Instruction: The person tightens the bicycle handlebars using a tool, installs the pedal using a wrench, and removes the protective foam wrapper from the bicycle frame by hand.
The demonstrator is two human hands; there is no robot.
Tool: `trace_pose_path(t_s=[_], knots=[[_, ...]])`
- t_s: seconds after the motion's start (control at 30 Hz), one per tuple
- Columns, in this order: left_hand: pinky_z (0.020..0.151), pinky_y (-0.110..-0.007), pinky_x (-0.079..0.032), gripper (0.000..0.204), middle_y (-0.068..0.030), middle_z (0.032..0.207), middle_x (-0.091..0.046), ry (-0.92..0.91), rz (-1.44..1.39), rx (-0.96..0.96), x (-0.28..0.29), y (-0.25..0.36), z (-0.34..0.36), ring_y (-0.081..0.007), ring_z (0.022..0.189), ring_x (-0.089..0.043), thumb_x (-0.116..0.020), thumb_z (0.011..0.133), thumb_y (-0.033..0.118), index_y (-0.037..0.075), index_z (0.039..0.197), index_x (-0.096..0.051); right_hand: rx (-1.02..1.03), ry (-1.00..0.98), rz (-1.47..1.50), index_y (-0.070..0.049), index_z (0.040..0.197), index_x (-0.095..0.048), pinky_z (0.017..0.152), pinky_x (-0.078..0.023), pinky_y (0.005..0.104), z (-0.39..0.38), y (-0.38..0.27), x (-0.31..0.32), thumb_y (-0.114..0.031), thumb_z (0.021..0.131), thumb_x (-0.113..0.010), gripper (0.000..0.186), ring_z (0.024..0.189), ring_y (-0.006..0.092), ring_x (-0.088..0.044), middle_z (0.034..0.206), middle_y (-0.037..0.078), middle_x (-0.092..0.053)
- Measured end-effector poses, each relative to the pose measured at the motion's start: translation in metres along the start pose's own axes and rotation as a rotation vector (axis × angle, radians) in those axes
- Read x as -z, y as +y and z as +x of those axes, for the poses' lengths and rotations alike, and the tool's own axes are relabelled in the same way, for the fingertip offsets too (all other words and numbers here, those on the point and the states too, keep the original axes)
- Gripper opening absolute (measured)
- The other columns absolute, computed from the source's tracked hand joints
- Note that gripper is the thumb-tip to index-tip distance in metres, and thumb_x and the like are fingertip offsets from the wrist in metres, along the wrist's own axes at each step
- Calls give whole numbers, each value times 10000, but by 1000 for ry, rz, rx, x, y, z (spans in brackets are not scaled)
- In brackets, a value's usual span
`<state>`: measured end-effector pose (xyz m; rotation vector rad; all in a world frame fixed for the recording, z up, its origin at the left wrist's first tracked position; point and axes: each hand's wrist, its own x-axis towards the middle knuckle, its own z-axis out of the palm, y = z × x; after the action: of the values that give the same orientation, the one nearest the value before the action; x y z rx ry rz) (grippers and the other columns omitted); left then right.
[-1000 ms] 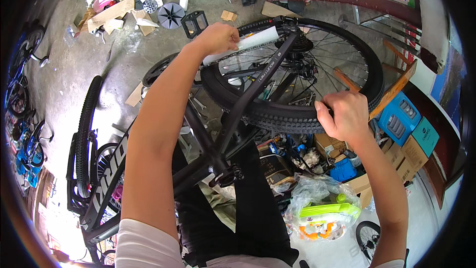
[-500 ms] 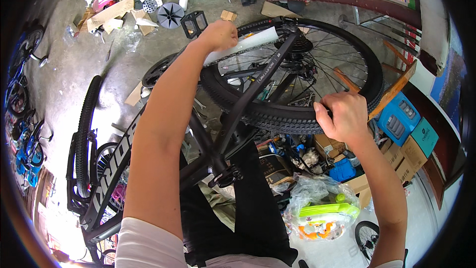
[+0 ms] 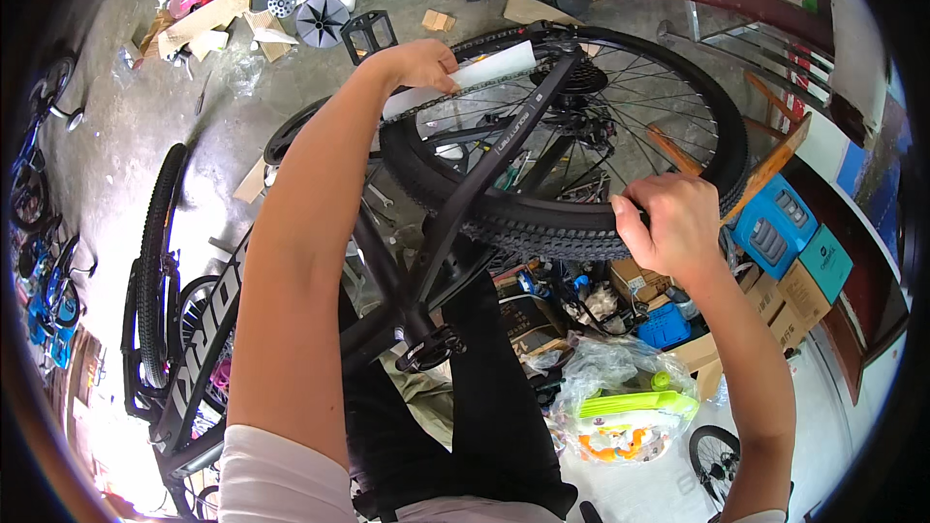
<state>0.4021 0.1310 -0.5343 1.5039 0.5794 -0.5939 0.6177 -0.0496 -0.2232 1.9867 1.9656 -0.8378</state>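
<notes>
A black bicycle frame (image 3: 392, 276) lies tilted across my legs, its rear wheel (image 3: 722, 107) stretching away to the far right. Along the stay beside the chain (image 3: 494, 83) runs a white sleeve (image 3: 499, 63), apparently foam. My left hand (image 3: 423, 68) pinches this sleeve near its middle, fingertips right by the chain; the palm side is hidden. On the near right side of the wheel, my right hand (image 3: 670, 223) wraps over the knobby tire (image 3: 552, 225), thumb bent along its side. The cassette (image 3: 578, 76) shows at the hub, and a pedal (image 3: 368, 36) sits beyond my left hand.
Cardboard scraps (image 3: 208, 19) litter the far left floor. Left of my arm stands a loose tire (image 3: 155, 271). A wooden stool (image 3: 765, 174) and blue case (image 3: 773, 223) are by the wheel's right. A plastic bag (image 3: 620, 397) lies near my legs.
The fingers of my left hand have come down from just above the white sleeve onto it. My right hand stays on the tire. The whole view has shifted slightly.
</notes>
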Motion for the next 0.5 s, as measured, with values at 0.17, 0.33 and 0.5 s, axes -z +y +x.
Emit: trace_pose_path(t_s=[0.17, 0.33, 0.5], knots=[[832, -408, -535, 441, -162, 1024, -735, 130, 85, 9, -10, -9, 7, -322, 997, -683, -852, 734, 309, 41, 1059, -723, 1, -25, -17, -61, 661, -677, 562, -473, 437, 1, -1, -1, -293, 867, -628, 315, 588, 341, -618, 614, 113, -625], [837, -387, -536, 597, -141, 1142, -715, 160, 291, 46, -18, -2, 5, -299, 1002, -677, -873, 750, 294, 54, 1241, -632, 3, -35, -38, -58, 664, -674, 566, -478, 440, 1, 0, 1, -290, 862, -634, 308, 589, 344, -620, 617, 115, -628], [939, -332, -477, 482, -77, 1301, -679, 122, -494, 75, -1, -34, -16, -180, 1144, -615, -695, 940, 243, 95, 1392, -616, 23, 36, -34, -69, 634, -681, 545, -483, 428, 1, 2, -5, -339, 846, -678, 343, 546, 319, -609, 573, 96, -612]])
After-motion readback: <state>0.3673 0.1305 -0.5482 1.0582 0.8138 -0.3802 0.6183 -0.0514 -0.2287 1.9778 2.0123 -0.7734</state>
